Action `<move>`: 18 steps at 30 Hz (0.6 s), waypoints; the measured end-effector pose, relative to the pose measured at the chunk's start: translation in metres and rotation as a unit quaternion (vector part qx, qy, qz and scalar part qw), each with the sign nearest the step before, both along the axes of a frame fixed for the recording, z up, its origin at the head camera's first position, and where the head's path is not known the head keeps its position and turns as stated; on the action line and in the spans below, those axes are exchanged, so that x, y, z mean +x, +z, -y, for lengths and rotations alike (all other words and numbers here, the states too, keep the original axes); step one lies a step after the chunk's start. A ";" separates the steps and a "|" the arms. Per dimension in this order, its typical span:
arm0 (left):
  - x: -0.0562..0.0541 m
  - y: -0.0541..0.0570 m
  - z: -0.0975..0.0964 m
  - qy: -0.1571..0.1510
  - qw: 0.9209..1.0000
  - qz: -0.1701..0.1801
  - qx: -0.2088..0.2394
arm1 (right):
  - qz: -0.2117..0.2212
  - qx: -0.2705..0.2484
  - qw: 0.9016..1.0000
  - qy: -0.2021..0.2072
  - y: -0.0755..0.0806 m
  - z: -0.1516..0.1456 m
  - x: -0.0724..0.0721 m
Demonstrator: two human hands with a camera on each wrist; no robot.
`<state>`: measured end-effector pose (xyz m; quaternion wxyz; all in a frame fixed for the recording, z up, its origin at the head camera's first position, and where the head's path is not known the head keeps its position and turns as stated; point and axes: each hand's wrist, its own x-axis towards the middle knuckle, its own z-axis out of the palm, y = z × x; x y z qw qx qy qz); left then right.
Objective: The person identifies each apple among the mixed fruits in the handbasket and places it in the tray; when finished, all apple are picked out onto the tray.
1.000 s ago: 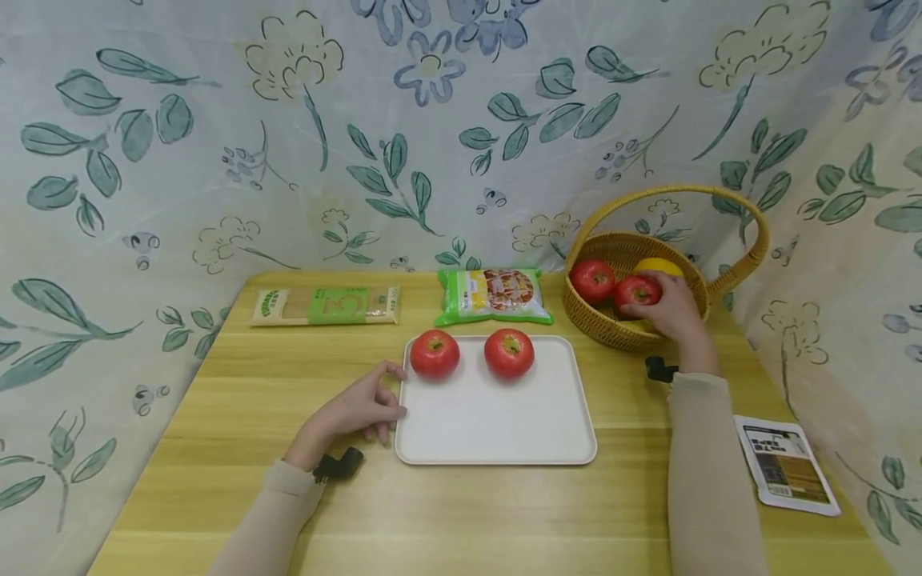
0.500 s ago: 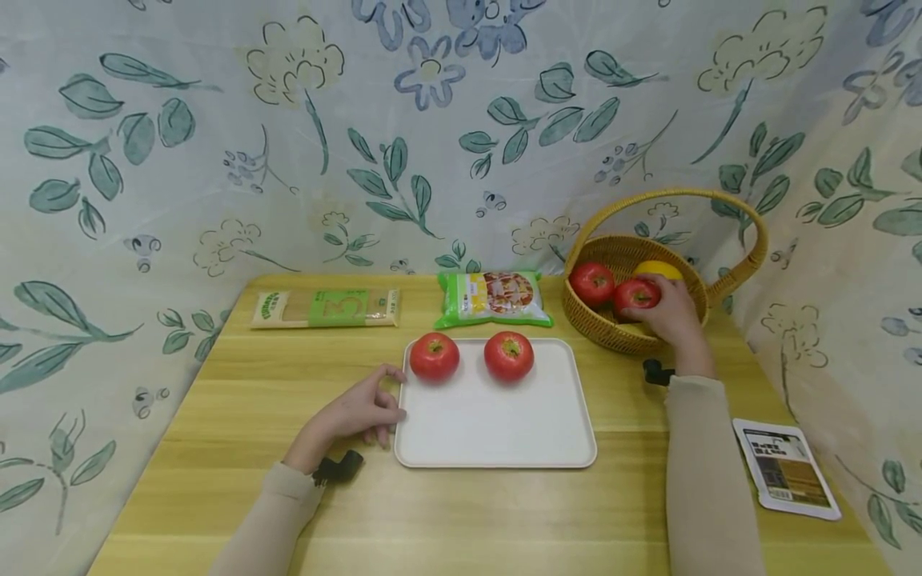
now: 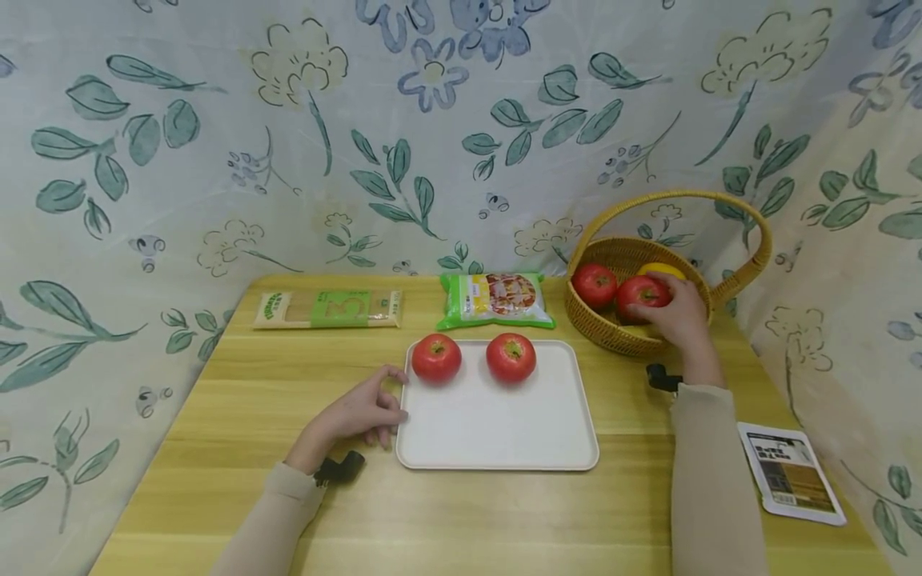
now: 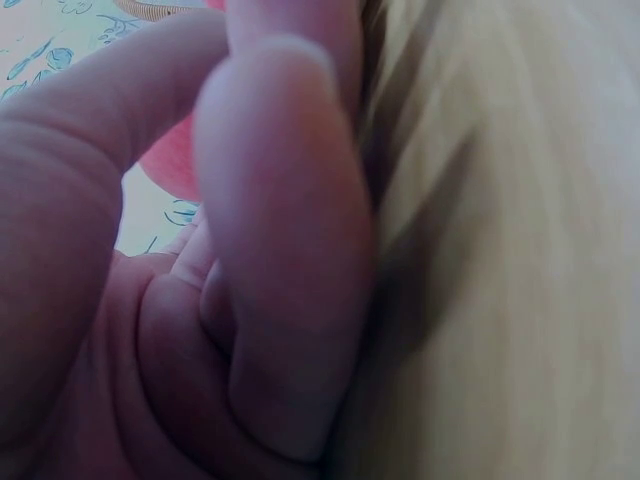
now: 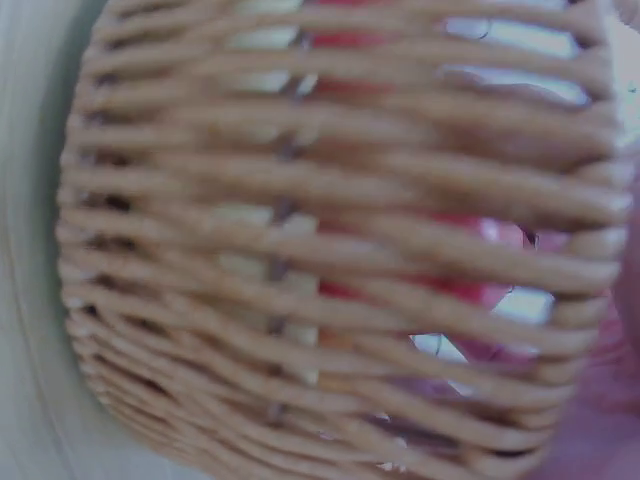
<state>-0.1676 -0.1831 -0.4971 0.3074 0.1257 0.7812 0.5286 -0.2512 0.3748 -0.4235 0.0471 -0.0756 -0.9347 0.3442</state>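
Observation:
In the head view, my right hand (image 3: 680, 312) reaches into the wicker basket (image 3: 612, 334) and grips a red apple (image 3: 641, 298) from its right side. Another red apple (image 3: 595, 286) lies to its left, and a yellow fruit (image 3: 663, 270) shows behind. My left hand (image 3: 360, 410) rests on the table, index fingertip and thumb tip at the left rim of the white tray (image 3: 497, 436). Two apples stand on the tray, one at its back left corner (image 3: 436, 358) and one near its back middle (image 3: 511, 358). The basket's woven side (image 5: 330, 230) fills the right wrist view.
A green snack bag (image 3: 497, 300) lies behind the tray. Farther left is a flat pack of noodles (image 3: 327, 310). By the right sleeve lies a white and brown packet (image 3: 791, 474). The basket's tall handle (image 3: 670, 194) arches over the fruit, and floral cloth (image 3: 432, 160) hangs behind.
The apple in my right hand has shifted slightly right and looks a little larger, tilted within the basket. My left hand and the tray stay in place.

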 end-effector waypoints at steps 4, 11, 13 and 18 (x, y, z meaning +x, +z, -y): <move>0.001 0.000 -0.001 -0.001 1.000 -0.001 0.000 | -0.012 -0.025 0.999 -0.019 0.004 0.006 0.008; 0.001 -0.001 -0.002 -0.003 1.000 -0.005 -0.001 | -0.031 -0.077 0.996 -0.031 0.021 0.024 0.026; 0.001 -0.001 -0.002 -0.003 1.000 -0.006 0.000 | -0.036 -0.082 0.996 -0.026 0.028 0.032 0.031; 0.001 -0.001 -0.001 -0.001 1.000 -0.009 -0.002 | -0.057 -0.082 0.995 0.004 0.047 0.056 0.044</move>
